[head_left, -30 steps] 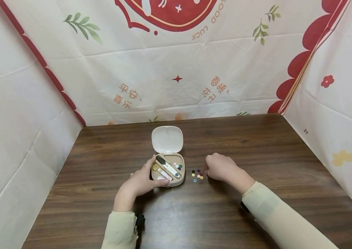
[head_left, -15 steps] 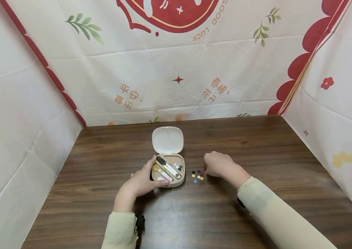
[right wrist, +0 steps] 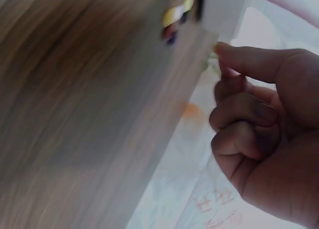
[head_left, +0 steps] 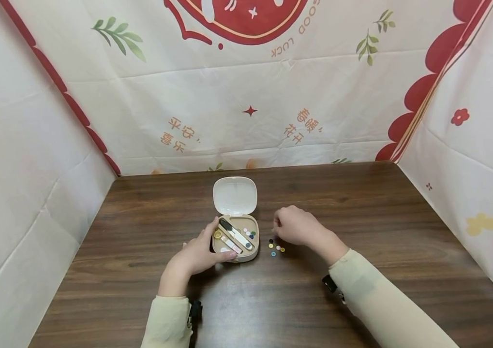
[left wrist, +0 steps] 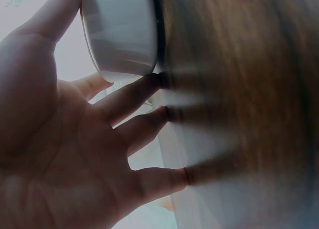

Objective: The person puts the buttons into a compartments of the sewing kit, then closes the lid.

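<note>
A beige sewing kit box (head_left: 251,256) stands with its white lid (head_left: 234,195) tipped back. Several buttons (head_left: 248,233) lie in its right compartment, beside a slim black-and-white tool (head_left: 236,234) and a pink-and-white strip (head_left: 231,245). My left hand (head_left: 194,256) holds the box at its left side, thumb along the front and index finger toward the back; the other fingers spread down to the table in the left wrist view. My right hand (head_left: 296,225) is above the table, right of the box, thumb and index finger pinching a button mostly hidden at the tips, other fingers curled.
Several loose buttons (head_left: 274,247) in yellow, white, blue and dark colours lie on the brown wooden table (head_left: 316,299), between the box and my right hand. White printed cloth (head_left: 246,87) stands behind the table and along both sides.
My right hand has moved left and slightly away from me, toward the box, now partly covering the loose buttons. The left hand and the box have stayed in place.
</note>
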### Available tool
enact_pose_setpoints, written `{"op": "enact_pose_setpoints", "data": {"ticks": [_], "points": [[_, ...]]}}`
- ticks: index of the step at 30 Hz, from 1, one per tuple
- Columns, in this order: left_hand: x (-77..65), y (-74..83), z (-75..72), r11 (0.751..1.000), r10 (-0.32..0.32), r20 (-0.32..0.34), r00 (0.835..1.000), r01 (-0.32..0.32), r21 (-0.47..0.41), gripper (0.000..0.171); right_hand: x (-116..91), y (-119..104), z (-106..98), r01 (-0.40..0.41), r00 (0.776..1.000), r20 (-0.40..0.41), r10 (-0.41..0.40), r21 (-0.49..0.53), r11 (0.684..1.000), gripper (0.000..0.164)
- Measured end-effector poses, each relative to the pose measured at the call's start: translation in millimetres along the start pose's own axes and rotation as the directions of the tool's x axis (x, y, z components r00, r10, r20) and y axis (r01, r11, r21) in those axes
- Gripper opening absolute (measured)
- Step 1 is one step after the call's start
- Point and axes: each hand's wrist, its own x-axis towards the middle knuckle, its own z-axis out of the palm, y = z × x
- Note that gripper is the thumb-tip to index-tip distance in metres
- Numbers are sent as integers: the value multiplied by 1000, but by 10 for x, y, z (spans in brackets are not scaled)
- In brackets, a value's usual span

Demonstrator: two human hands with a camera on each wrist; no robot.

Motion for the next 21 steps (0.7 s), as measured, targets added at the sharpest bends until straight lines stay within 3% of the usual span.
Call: {"op": "enact_pose_setpoints", "data": {"ticks": [7, 21], "points": [[-5, 12, -2, 1000, -9, 8, 1000, 9, 9, 113, 75, -302, 49, 52, 996, -78, -44, 107, 993, 14], [-22, 33, -25, 1000, -10, 7, 1000, 10, 14, 112, 174, -408, 241, 39, 993, -118, -33, 50, 998, 17]]}}
